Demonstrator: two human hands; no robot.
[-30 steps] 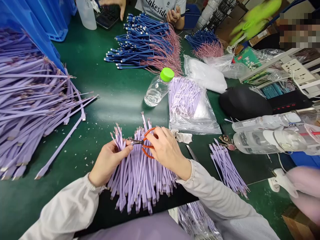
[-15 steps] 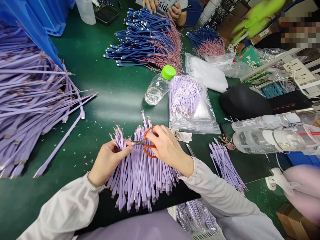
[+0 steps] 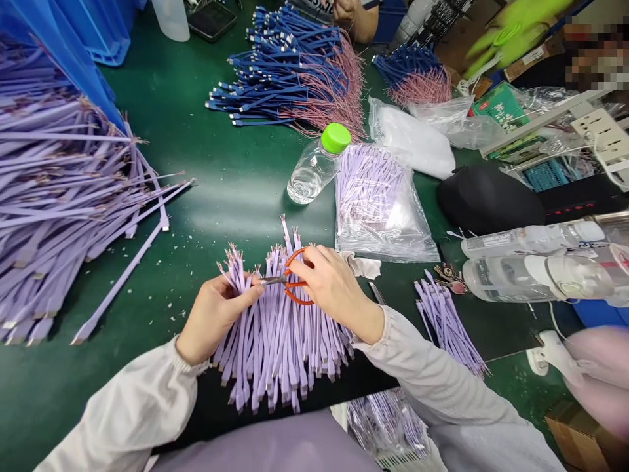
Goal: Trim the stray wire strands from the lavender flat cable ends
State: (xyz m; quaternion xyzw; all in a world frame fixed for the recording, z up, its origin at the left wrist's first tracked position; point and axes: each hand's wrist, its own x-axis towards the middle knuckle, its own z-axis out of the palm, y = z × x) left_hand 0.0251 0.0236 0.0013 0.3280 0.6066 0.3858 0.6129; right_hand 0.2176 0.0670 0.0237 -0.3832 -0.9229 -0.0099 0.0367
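Note:
My left hand is closed round a few flat purple cables, whose frayed wire ends stick up above the fingers. In my right hand are scissors with orange handles. Their blades point left and meet the tip of my left thumb, at the upper end of a cable; whether they are fully closed on a wire is too small to tell. Below both hands a row of purple cables lies fanned out, connectors toward me and stripped ends away, on a black mat.
On the left lies a big heap of purple cables by a blue bin. Ahead stand a green-capped bottle and a bag of cables. Blue cables lie farther back, near a co-worker's hand. Clear bottles lie right.
The view has shifted slightly. My hands and the scissors hold nearly the same pose over the cables. At the back, the co-worker's hands have moved partly out of view.

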